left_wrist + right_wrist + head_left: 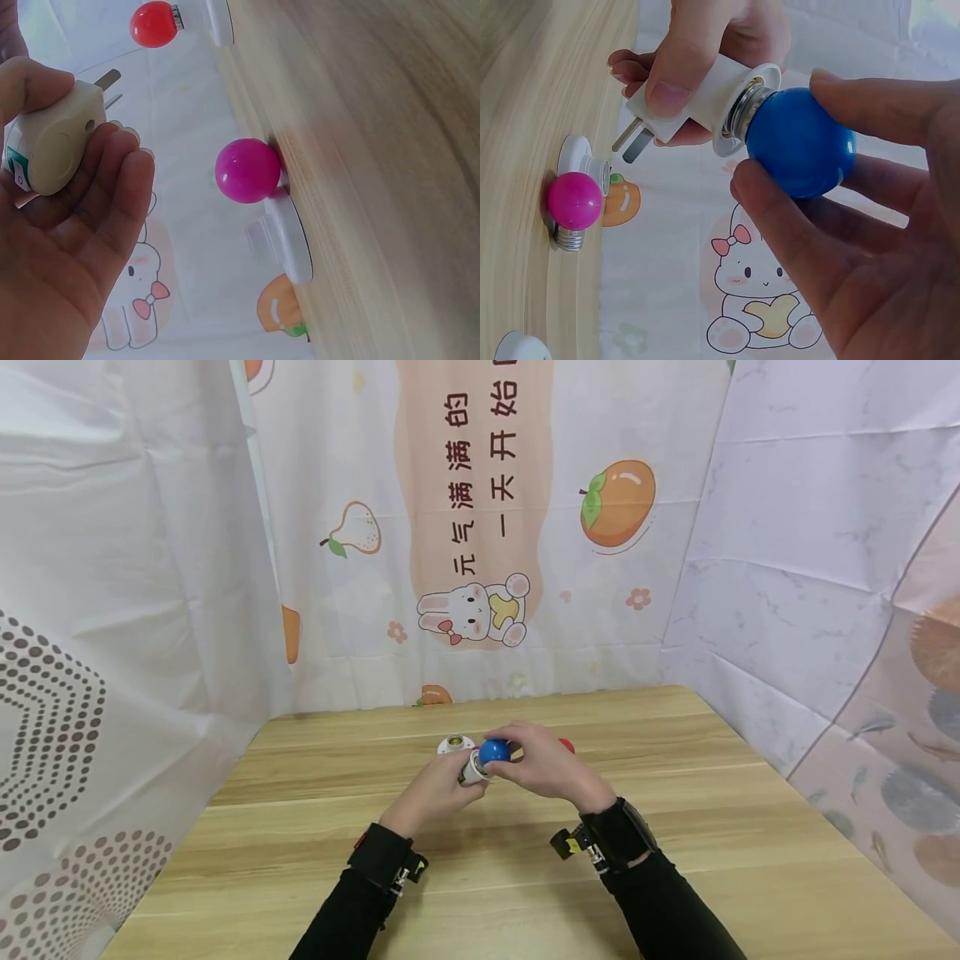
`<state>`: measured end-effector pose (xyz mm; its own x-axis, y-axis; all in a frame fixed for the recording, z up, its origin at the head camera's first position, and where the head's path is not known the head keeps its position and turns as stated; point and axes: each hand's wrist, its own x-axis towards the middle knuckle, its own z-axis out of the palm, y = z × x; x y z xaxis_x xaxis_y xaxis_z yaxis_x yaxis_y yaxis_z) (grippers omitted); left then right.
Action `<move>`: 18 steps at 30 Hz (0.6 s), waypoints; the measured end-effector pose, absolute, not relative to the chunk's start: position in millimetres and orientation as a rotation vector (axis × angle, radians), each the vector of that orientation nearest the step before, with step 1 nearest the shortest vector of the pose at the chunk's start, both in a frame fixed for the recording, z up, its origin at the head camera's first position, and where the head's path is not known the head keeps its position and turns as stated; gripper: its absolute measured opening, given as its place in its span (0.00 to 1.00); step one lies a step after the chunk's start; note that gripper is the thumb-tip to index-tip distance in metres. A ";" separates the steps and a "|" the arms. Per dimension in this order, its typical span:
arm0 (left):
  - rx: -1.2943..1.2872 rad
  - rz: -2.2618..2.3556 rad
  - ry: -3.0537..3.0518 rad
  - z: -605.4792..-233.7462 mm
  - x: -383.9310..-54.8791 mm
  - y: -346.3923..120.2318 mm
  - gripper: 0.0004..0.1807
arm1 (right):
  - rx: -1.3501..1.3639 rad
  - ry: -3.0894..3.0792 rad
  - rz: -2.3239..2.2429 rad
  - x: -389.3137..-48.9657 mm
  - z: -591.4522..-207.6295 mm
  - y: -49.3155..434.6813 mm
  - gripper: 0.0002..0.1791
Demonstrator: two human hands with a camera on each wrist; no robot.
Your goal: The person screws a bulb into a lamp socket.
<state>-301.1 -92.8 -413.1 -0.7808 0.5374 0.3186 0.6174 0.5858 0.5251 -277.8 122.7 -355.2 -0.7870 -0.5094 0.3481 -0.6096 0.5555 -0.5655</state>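
In the head view my left hand [435, 793] and right hand [547, 766] meet over the far part of the table. My left thumb and fingers grip a white plug-in lamp socket [712, 94], its two metal prongs sticking out. A blue light bulb [801, 142] is held between the thumb and fingers of my right hand. Its metal screw base sits at the socket's mouth, partly inside the rim. From the left wrist view, the blue bulb is hidden and the socket's body [56, 142] shows in my left hand.
Beyond the hands a magenta bulb [247, 171] lies on the table beside a white round lamp holder [294, 232]. A red bulb [154, 24] is farther along, near another white base [219, 21]. Printed curtains [480, 677] stand behind the table and along both sides.
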 end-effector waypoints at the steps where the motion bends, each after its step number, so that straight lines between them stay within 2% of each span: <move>1: -0.982 -0.959 -2.686 -412.9 -301.2 -92.7 0.17 | 0.947 -2.642 1.045 -277.9 -355.3 122.3 0.25; 13: -1.009 -0.937 -2.683 -414.2 -301.3 -90.3 0.19 | 0.823 -2.636 1.077 -281.1 -359.3 117.6 0.26; 18: -1.024 -0.970 -2.665 -414.1 -301.3 -90.9 0.21 | 0.925 -2.528 1.097 -282.3 -361.2 116.3 0.20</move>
<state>-301.3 -90.9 -414.1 -0.7623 0.5574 0.3290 0.6384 0.5641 0.5237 -282.3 116.3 -361.2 -0.7728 -0.4584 0.4390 -0.6337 0.5190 -0.5736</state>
